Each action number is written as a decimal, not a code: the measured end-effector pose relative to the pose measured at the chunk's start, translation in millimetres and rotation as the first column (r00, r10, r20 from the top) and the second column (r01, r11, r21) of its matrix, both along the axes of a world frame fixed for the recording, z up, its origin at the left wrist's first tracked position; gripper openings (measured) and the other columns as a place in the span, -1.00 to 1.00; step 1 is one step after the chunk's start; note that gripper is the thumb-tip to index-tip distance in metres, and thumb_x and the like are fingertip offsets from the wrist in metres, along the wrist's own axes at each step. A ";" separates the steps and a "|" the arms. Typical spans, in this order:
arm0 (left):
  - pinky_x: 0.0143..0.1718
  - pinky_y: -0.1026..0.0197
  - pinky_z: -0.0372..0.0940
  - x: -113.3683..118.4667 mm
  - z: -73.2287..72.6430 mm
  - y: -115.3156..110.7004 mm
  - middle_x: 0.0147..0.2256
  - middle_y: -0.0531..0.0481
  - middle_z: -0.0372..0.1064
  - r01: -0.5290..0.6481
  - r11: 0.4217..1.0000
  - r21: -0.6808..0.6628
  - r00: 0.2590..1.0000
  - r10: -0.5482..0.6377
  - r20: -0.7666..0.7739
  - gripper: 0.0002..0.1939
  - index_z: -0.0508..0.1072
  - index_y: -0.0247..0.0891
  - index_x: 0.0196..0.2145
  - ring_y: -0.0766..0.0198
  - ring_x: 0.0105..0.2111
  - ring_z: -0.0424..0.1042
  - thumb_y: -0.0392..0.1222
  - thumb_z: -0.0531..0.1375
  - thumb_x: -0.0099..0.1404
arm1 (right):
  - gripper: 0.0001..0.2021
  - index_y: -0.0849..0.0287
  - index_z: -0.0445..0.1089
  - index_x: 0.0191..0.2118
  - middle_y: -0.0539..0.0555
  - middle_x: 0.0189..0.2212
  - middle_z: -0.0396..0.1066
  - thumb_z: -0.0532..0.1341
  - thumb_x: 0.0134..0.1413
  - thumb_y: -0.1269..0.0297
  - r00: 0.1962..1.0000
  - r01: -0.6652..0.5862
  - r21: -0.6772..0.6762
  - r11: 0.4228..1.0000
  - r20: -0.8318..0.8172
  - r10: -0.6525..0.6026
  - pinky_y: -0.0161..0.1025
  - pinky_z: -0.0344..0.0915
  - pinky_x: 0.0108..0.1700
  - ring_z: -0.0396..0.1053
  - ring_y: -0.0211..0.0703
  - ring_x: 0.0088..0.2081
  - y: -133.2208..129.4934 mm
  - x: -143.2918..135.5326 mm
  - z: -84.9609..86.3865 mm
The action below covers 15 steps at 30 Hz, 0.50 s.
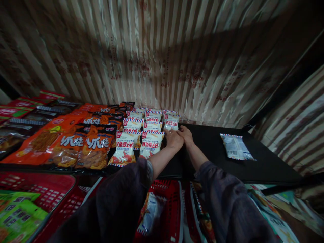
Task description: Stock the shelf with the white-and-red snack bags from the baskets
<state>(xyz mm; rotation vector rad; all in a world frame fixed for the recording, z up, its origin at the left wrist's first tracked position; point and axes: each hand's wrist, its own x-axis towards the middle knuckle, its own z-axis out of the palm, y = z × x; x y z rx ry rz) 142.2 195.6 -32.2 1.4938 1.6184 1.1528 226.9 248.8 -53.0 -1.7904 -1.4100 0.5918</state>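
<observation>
Several white snack bags with red lettering (pixel 151 143) stand in short rows on a black shelf (pixel 207 141). At the right end of the back rows, both my hands are at one white bag (pixel 171 122). My left hand (pixel 174 140) reaches its lower front, with the fingers bent against it. My right hand (pixel 186 134) is beside it at the bag's lower right corner, its fingers bent. The two hands touch or nearly touch, and their fingertips are partly hidden. Another white bag (pixel 235 146) lies back side up on the shelf, off to the right.
Orange and black snack bags (pixel 96 146) fill the shelf's left part. Striped sheeting (pixel 152 57) hangs behind. Below the front edge are red baskets (pixel 172 209) with packets, green bags (pixel 21 216) at lower left, and more packets (pixel 275 216) at lower right.
</observation>
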 end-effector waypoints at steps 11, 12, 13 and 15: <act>0.13 0.06 0.18 -19.1 49.2 -60.7 0.04 -0.36 0.40 0.081 0.996 -0.044 0.994 -0.084 -0.070 -0.62 0.46 -0.40 -0.04 -0.04 0.11 0.34 -0.44 0.08 0.18 | -0.78 0.11 0.57 -0.29 0.10 -0.23 0.57 0.15 0.03 0.34 0.995 -0.098 0.015 0.995 0.035 0.098 -0.15 0.32 -0.02 0.47 -0.01 -0.09 -66.7 -13.4 48.0; 0.13 0.06 0.19 -23.9 54.3 -69.4 0.04 -0.34 0.40 0.086 0.995 -0.047 0.994 -0.090 -0.070 -0.60 0.46 -0.39 -0.03 -0.03 0.10 0.35 -0.45 0.09 0.18 | -0.77 0.11 0.56 -0.29 0.10 -0.23 0.57 0.14 0.04 0.35 0.993 -0.116 0.010 0.993 0.037 0.115 -0.15 0.31 -0.02 0.46 -0.01 -0.09 -76.4 -18.1 54.2; 0.13 0.06 0.19 -29.9 58.9 -80.1 0.04 -0.32 0.41 0.092 0.994 -0.050 0.993 -0.095 -0.069 -0.58 0.45 -0.37 -0.01 -0.02 0.10 0.35 -0.46 0.09 0.17 | -0.75 0.11 0.56 -0.28 0.09 -0.22 0.57 0.12 0.06 0.37 0.990 -0.137 0.003 0.991 0.039 0.137 -0.16 0.30 -0.01 0.46 -0.03 -0.09 -87.6 -23.2 60.2; 0.12 0.08 0.22 -45.7 63.7 -110.4 0.03 -0.26 0.42 0.111 0.992 -0.056 0.992 -0.115 -0.060 -0.56 0.44 -0.33 0.01 0.03 0.08 0.38 -0.47 0.09 0.18 | -0.71 0.12 0.55 -0.23 0.09 -0.20 0.56 0.07 0.10 0.40 0.979 -0.198 -0.022 0.980 0.036 0.199 -0.17 0.29 0.01 0.45 -0.06 -0.09 -117.1 -34.5 68.9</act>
